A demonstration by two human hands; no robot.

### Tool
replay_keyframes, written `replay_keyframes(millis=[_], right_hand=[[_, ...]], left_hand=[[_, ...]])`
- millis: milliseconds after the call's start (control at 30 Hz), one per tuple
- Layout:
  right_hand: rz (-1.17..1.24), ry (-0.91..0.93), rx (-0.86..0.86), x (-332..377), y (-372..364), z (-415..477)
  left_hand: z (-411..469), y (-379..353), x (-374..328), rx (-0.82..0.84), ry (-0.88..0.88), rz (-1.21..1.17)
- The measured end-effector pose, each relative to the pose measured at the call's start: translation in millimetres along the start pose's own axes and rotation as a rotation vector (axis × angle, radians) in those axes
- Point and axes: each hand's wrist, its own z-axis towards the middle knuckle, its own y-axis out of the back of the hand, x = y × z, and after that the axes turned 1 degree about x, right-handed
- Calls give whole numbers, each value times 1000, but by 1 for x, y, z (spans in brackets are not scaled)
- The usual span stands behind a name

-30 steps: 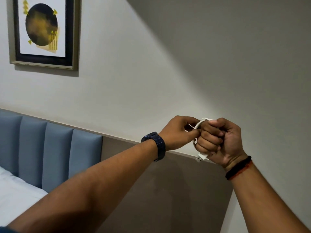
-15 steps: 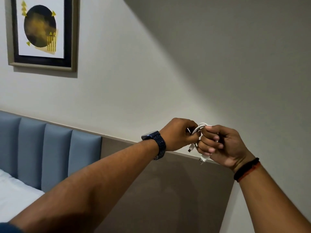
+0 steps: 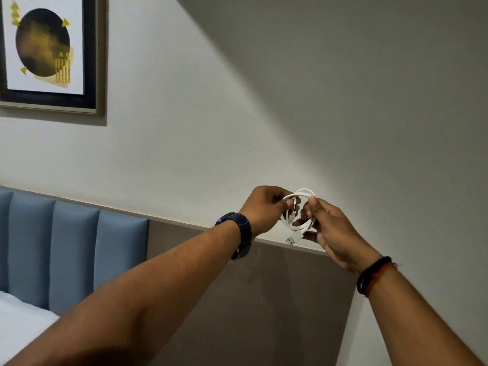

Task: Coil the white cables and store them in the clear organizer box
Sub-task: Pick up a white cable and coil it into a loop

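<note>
A white cable (image 3: 303, 192) is wound into a small round coil held up in front of the wall. My left hand (image 3: 264, 210) pinches the coil's left side, where a small plug hangs inside the loop. My right hand (image 3: 330, 231) grips the coil's right and lower side, thumb on top. A USB plug (image 3: 291, 239) sticks out below the coil toward the lower left. The clear organizer box is not in view.
A framed picture (image 3: 50, 54) hangs on the wall at the upper left. A blue padded headboard (image 3: 74, 254) and a white bed (image 3: 21, 320) are at the lower left. A brown wall panel (image 3: 250, 299) runs below my hands.
My right hand has opened from a tight fist around the cable, and the coil now shows as an open round loop. Both hands dropped slightly and the USB plug swung out.
</note>
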Motion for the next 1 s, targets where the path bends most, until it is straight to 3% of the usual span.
replay_keyframes(millis=[133,233,367,533,733,1000], right_hand=[[-4,-25,-57,-3,-5,4],[-56,-40,-124,-3,-5,7],[-57,-48,-162,-2,-4,9],[-47,-35,-166,-2,-3,10],[-76,-16,-182,-2,-4,11],[-72,-28,-149,-1,0,8]], left_hand=[[1,-7,1,-84,90,-275],[0,-6,-1,-17,110,-358],[-4,1,-3,129,26,-253],[-8,7,-7,160,-54,-134],[-7,2,-8,98,-72,-104],[-1,1,-3,-5,-223,84]])
